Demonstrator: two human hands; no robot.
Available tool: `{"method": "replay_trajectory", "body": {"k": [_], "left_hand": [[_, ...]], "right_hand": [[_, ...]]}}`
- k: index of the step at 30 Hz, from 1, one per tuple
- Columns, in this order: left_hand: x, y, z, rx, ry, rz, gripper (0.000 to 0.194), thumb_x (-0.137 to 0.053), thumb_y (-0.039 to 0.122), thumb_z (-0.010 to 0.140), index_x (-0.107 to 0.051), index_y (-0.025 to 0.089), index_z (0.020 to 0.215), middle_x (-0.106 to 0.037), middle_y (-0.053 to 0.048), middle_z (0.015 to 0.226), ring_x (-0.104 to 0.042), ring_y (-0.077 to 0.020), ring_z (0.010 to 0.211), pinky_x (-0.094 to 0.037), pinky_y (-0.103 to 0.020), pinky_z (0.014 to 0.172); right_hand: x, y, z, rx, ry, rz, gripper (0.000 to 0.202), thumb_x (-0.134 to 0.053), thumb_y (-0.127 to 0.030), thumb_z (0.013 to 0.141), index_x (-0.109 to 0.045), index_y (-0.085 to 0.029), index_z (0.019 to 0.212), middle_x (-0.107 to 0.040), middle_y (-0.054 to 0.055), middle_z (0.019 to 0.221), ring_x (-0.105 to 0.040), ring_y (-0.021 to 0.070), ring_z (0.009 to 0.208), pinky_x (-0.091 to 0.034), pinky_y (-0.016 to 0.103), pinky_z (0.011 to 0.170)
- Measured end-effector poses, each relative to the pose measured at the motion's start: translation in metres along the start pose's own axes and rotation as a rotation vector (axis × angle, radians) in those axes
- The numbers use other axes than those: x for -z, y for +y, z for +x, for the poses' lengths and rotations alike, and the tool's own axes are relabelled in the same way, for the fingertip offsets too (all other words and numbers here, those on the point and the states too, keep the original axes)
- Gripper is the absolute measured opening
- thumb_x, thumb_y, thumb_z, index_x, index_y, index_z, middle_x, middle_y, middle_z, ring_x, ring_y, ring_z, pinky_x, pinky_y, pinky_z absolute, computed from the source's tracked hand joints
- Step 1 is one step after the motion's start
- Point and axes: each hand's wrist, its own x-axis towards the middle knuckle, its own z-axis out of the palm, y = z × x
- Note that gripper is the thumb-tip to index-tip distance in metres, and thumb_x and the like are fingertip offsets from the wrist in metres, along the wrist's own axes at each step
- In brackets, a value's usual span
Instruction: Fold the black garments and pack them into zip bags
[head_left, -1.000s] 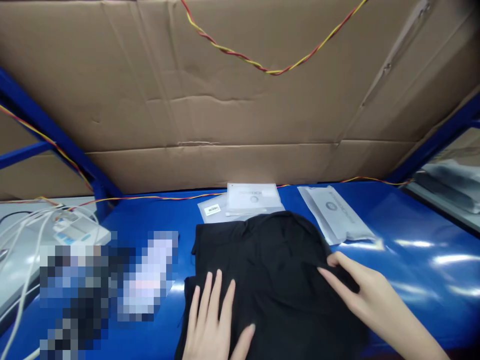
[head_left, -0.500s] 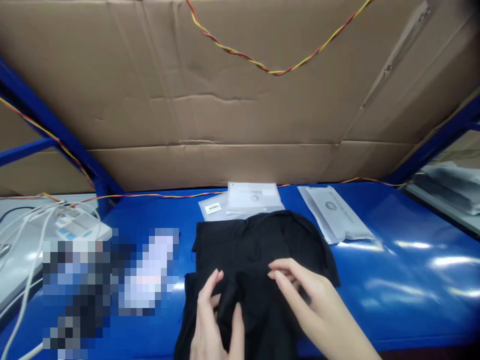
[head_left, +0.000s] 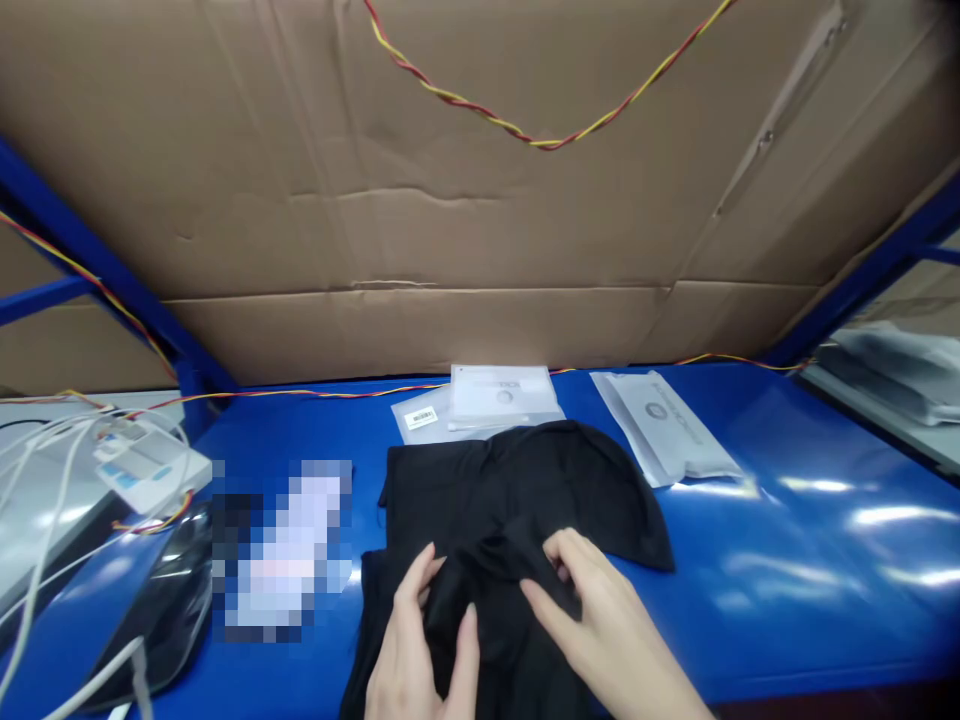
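At six o'clock, the black garment (head_left: 525,480) is newly bunching nearest the wearer; the half-curled left hand (head_left: 412,645) is clasping a fold, the right hand (head_left: 600,620) is curving partly open, its grip unclear; cloth is apparently being rearranged.

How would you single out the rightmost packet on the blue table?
On the blue table, the left hand and right hand handle a black cloth. Just past the cloth's upper right edge lies the packet, slanting down to the right. Unlike the overlapping packets to its left, it overlaps no other packet and bears a darker round logo.
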Motion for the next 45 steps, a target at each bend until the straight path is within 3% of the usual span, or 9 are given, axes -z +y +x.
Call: {"method": "replay_trajectory", "body": {"k": [7,13,17,20,25,28,31,36,45], "left_hand": [[0.014,-0.003,0.005,-0.055,0.023,0.054,0.041,-0.043,0.039,0.094,-0.045,0.022,0.131,-0.063,-0.012,0.121,-0.065,-0.025,0.106,-0.058,-0.04,0.083],[0.016,-0.031,0.015,-0.28,-0.044,0.217,0.04,-0.042,0.03,0.095,-0.046,0.024,0.134,-0.057,-0.008,0.134,-0.052,-0.0259,0.126,-0.053,-0.043,0.095],[0.011,-0.049,0.019,-0.527,-0.139,0.393,0.043,-0.05,0.032,0.091,-0.05,0.024,0.133,-0.053,-0.007,0.14,-0.048,-0.0284,0.13,-0.053,-0.042,0.095],[0.007,-0.054,0.019,-0.569,-0.148,0.473,0.045,-0.052,0.035,0.09,-0.05,0.023,0.134,-0.049,-0.007,0.143,-0.046,-0.0291,0.132,-0.054,-0.041,0.094],[0.005,-0.055,0.016,-0.583,-0.126,0.5,0.045,-0.051,0.036,0.09,-0.05,0.021,0.133,-0.047,-0.009,0.144,-0.044,-0.029,0.133,-0.053,-0.042,0.095],[0.006,-0.057,0.016,-0.583,-0.116,0.51,0.045,-0.05,0.034,0.09,-0.05,0.022,0.134,-0.046,-0.009,0.145,-0.038,-0.0304,0.136,-0.052,-0.044,0.096],[0.006,-0.058,0.017,-0.589,-0.097,0.496,0.042,-0.05,0.032,0.09,-0.052,0.024,0.132,-0.045,-0.008,0.145,-0.034,-0.0309,0.139,-0.048,-0.046,0.1],[0.005,-0.052,0.021,-0.599,-0.079,0.513,0.038,-0.05,0.032,0.09,-0.055,0.023,0.127,-0.046,-0.01,0.144,-0.033,-0.0318,0.139,-0.046,-0.052,0.101],[0.009,-0.004,0.037,-0.877,-0.003,0.574,0.04,-0.045,0.03,0.093,-0.055,0.012,0.128,-0.048,-0.014,0.143,-0.041,-0.0285,0.135,-0.044,-0.042,0.102]], "right_hand": [[0.028,0.002,0.011,-0.075,-0.036,0.28,0.02,-0.041,-0.041,0.097,-0.05,-0.026,0.106,-0.066,0.0,0.09,-0.065,0.0169,0.09,-0.05,0.022,0.072],[0.058,0.041,0.032,-0.161,0.223,-0.015,0.025,-0.055,-0.05,0.087,-0.058,-0.026,0.093,-0.07,0.0,0.088,-0.068,0.0192,0.077,-0.048,0.025,0.06],[0.071,0.029,0.036,-0.157,0.368,-0.279,0.022,-0.058,-0.047,0.085,-0.053,-0.026,0.085,-0.066,-0.001,0.076,-0.063,0.019,0.061,-0.043,0.027,0.052],[0.057,0.001,0.03,0.054,0.441,-0.383,0.012,-0.051,-0.035,0.09,-0.054,-0.024,0.092,-0.066,0.002,0.083,-0.064,0.0191,0.067,-0.044,0.028,0.056],[-0.007,-0.028,0.014,0.454,0.288,-0.46,0.024,-0.036,-0.015,0.093,-0.059,-0.016,0.1,-0.066,0.009,0.084,-0.065,0.0213,0.072,-0.05,0.031,0.065],[-0.028,-0.028,0.006,0.495,0.245,-0.448,0.028,-0.034,-0.019,0.093,-0.061,-0.014,0.093,-0.067,0.01,0.08,-0.066,0.0241,0.071,-0.051,0.035,0.065],[-0.014,-0.026,0.004,0.447,0.147,-0.328,0.024,-0.038,-0.023,0.095,-0.06,-0.018,0.086,-0.064,0.005,0.072,-0.063,0.0205,0.064,-0.05,0.031,0.06],[0.021,-0.024,0.012,0.381,0.23,-0.296,0.021,-0.041,-0.02,0.096,-0.062,-0.018,0.099,-0.067,0.007,0.09,-0.064,0.02,0.082,-0.051,0.032,0.074],[-0.011,0.012,0.013,0.467,0.061,-0.598,0.048,-0.045,-0.029,0.095,-0.046,-0.014,0.14,-0.044,0.013,0.145,-0.046,0.0325,0.129,-0.049,0.047,0.098]]}}
